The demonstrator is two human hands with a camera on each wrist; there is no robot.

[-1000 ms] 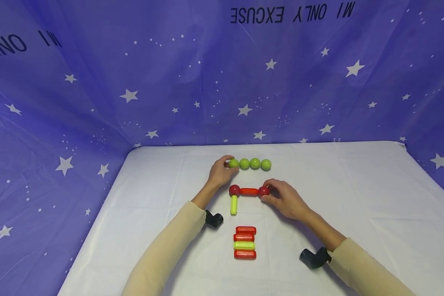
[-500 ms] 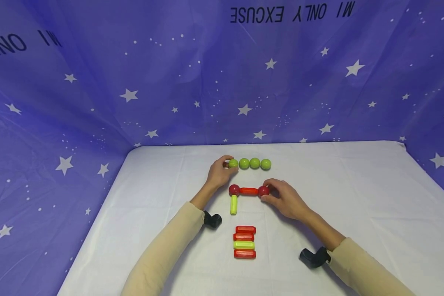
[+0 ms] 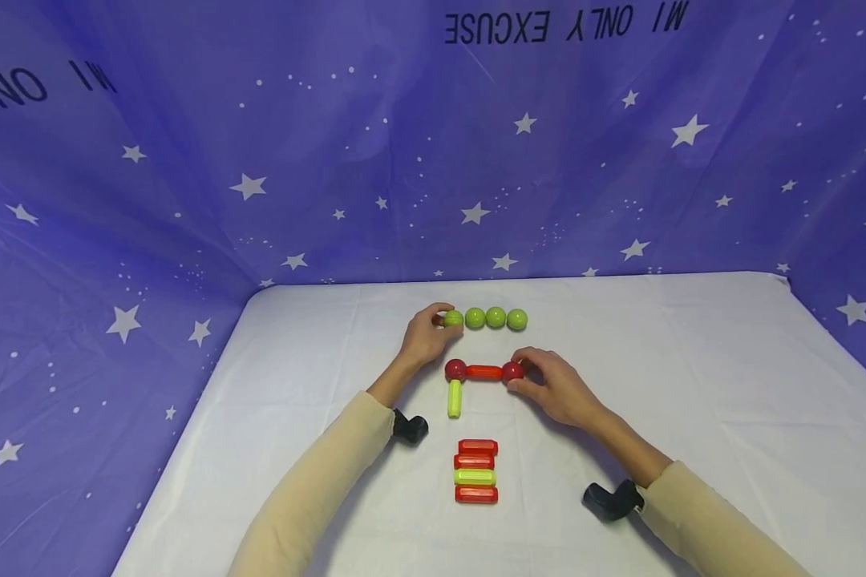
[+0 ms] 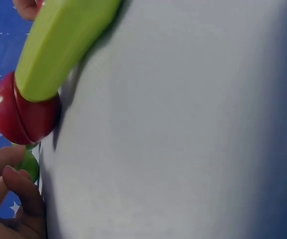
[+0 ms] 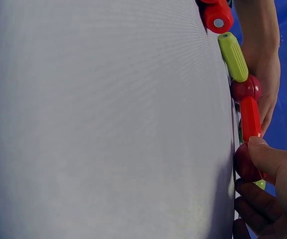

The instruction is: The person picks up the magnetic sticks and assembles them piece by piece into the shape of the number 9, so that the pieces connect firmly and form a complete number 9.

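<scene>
In the head view my left hand pinches the leftmost green ball of a row at the back of the table. My right hand grips the right red ball, which joins a red stick running to another red ball. From that left ball a yellow-green stick points toward the front. The right wrist view shows my thumb on the gripped red ball. In the left wrist view the yellow-green stick meets a red ball close to the camera.
Three more green balls continue the row rightward. Nearer the front, several red sticks and one yellow-green stick lie stacked side by side on the white cloth. A purple starry curtain stands behind the table.
The left forearm has shifted slightly to the left. Both hands keep their grips, and the balls and sticks keep their arrangement.
</scene>
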